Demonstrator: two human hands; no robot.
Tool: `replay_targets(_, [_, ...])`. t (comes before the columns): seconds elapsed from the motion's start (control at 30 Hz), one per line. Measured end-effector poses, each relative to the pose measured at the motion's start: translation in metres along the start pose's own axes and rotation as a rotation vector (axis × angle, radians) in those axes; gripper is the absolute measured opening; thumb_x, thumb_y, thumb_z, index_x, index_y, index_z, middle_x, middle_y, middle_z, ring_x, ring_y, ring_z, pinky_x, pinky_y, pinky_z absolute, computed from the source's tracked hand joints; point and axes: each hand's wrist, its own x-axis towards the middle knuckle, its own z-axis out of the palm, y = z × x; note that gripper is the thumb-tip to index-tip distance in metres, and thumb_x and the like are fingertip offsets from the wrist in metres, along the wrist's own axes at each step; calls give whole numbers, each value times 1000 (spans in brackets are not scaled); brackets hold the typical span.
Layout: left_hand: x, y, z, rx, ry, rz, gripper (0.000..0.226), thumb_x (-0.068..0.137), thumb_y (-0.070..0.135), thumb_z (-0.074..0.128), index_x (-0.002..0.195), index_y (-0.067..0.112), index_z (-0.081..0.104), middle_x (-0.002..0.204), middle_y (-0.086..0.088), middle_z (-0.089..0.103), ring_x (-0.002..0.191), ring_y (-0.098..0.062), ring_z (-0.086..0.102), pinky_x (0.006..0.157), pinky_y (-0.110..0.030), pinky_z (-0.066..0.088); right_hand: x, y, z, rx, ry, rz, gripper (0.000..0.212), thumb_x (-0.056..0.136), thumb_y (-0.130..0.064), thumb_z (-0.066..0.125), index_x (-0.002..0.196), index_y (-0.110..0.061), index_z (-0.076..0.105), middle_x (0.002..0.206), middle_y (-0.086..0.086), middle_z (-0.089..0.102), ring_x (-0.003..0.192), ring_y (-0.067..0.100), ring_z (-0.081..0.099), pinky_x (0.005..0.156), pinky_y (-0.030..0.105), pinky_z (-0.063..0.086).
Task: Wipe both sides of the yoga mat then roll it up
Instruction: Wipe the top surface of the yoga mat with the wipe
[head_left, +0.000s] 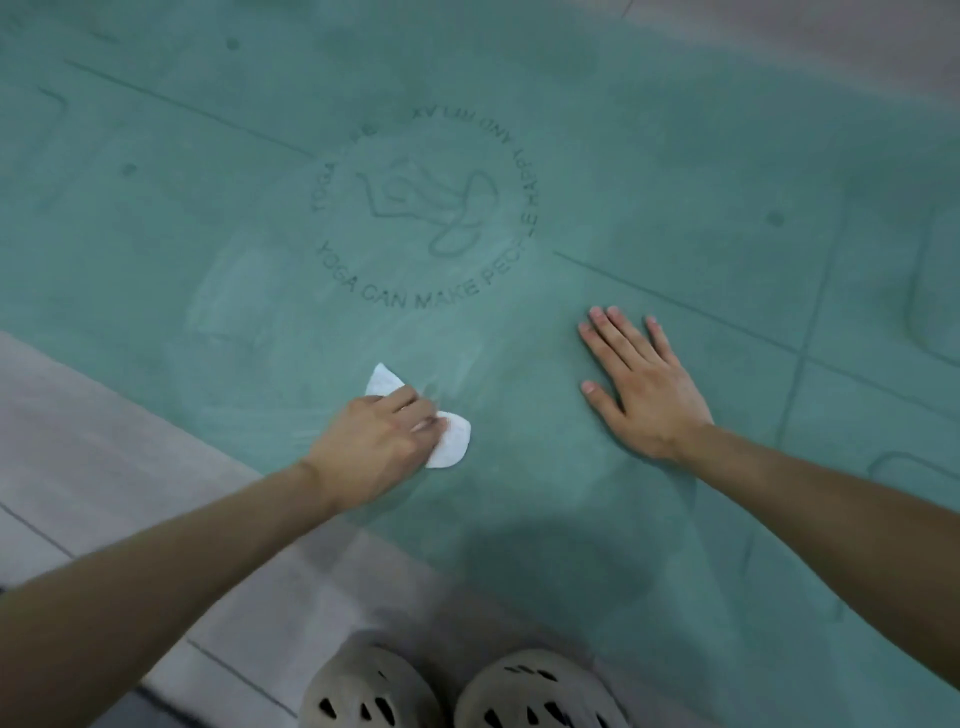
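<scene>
A teal yoga mat lies flat on the floor and fills most of the view, with a round printed logo and lettering near its middle. My left hand presses a white wipe onto the mat close to its near edge; the wipe sticks out on both sides of my fingers. Pale streaks mark the mat to the left of and above the wipe. My right hand rests flat on the mat with fingers spread, to the right of the wipe and holding nothing.
Grey tiled floor borders the mat at the lower left, and more floor shows at the top right. Two pale clog shoes stand at the bottom edge, right beside the mat's near edge.
</scene>
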Motion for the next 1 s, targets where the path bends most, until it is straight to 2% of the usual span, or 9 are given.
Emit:
replay_targets(0.13, [18,-29,-33,7,-168,165,22,77,8,81,83,17,62,86,-3,54,70,-27,56,42,-34,40,0,-1,1,23,17,7,72,108,-52,38,169,-22,14,177,-4,3,163,12,-4,131,53,8])
replay_targets(0.23, [52,-47,-52,13,-131,107,20,84,14,81,87,17,62,86,-4,55,68,-30,61,44,-32,37,0,0,3,49,49,11,73,107,-51,42,169,-22,17,177,-4,7,163,12,-3,131,53,9])
replay_targets(0.33, [103,-57,-44,78,-14,-66,13,92,20,73,91,15,61,89,-7,58,72,-33,63,45,-34,39,1,1,2,72,66,0,72,107,-50,43,168,-21,19,177,-3,9,163,12,-1,131,53,10])
replay_targets(0.47, [134,-33,4,-26,8,-488,19,99,33,62,106,16,59,104,-6,60,93,-34,62,60,-42,48,-2,3,4,101,80,-12,72,106,-53,43,167,-22,23,176,-3,13,163,13,3,131,51,11])
replay_targets(0.6, [122,-6,27,-72,90,-762,27,105,40,54,106,13,59,100,-10,62,81,-39,64,60,-40,37,26,37,-13,150,195,-62,54,102,-49,51,147,-21,56,153,2,52,143,27,45,122,46,30])
replay_targets(0.73, [154,29,26,-132,116,-616,25,104,38,52,106,15,61,92,-9,64,68,-38,65,53,-35,33,57,91,-16,104,191,255,66,103,-56,42,160,-23,39,170,2,32,160,21,19,130,52,13])
replay_targets(0.83, [183,16,33,-78,104,-475,17,103,41,52,103,28,63,83,-3,67,56,-33,66,49,-30,37,58,100,-4,46,120,257,75,104,-62,32,168,-25,17,177,1,10,163,18,0,131,56,6])
replay_targets(0.9, [193,-19,34,-4,90,-625,8,101,34,62,102,27,57,79,-8,68,56,-34,66,51,-34,42,56,103,-5,18,97,208,78,104,-64,31,169,-24,14,177,4,8,163,22,0,130,56,7])
replay_targets(1.0, [201,-44,41,95,132,-878,22,109,32,46,96,16,56,73,-10,64,52,-33,55,50,-31,21,60,111,-9,16,106,158,81,101,-65,38,168,-22,19,174,12,16,162,29,8,130,54,10])
